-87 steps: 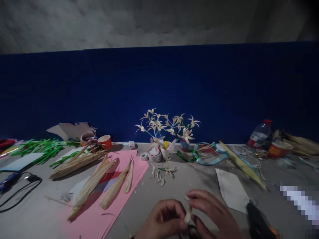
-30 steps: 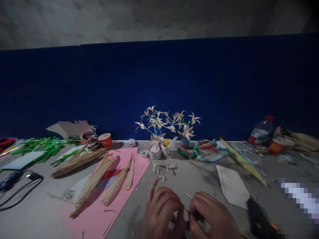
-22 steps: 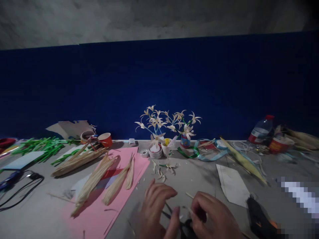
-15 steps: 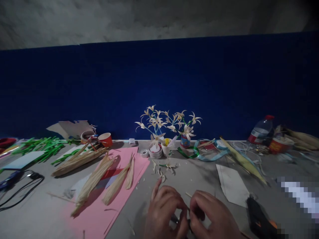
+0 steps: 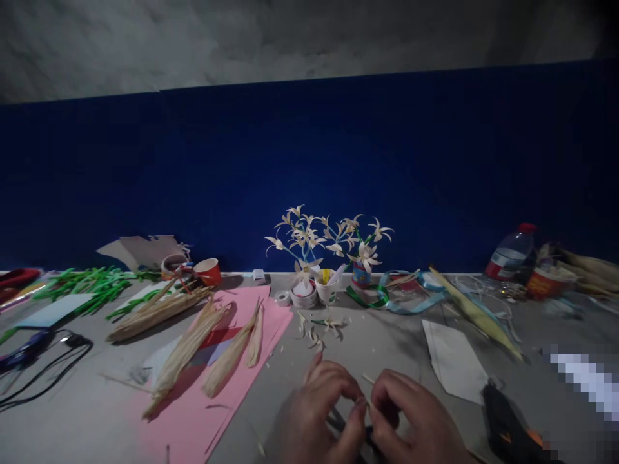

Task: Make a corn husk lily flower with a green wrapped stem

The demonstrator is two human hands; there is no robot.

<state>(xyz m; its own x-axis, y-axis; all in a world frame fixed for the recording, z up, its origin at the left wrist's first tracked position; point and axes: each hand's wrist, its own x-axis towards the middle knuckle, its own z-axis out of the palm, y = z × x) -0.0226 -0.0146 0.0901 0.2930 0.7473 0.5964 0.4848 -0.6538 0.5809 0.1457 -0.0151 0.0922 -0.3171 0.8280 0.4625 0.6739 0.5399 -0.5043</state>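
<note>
My left hand (image 5: 326, 412) and my right hand (image 5: 411, 419) meet at the bottom centre, fingertips pinched together. Whatever small piece is between them is mostly hidden by the fingers. A thin pale strip (image 5: 368, 379) pokes out beside my right index finger. Dark shapes show beneath the hands, too covered to name. Just beyond my left fingers lie pale petal-like pieces (image 5: 316, 338) and a small husk flower with a green stem (image 5: 329, 322). Farther back, husk flowers (image 5: 304, 235) stand in small cups, one a white paper cup (image 5: 327, 293).
Dried corn husks (image 5: 188, 354) lie on pink paper (image 5: 188, 441) at left, near green stems (image 5: 97, 290) and a black cable (image 5: 62, 370). At right are a white card (image 5: 454, 361), a black glue gun (image 5: 507, 425), a yellowish husk (image 5: 478, 316), ribbons (image 5: 411, 299) and a bottle (image 5: 510, 254).
The fingertips of both hands have come closer together in the pinch. The whole view has shifted slightly, with the table items appearing a little farther right.
</note>
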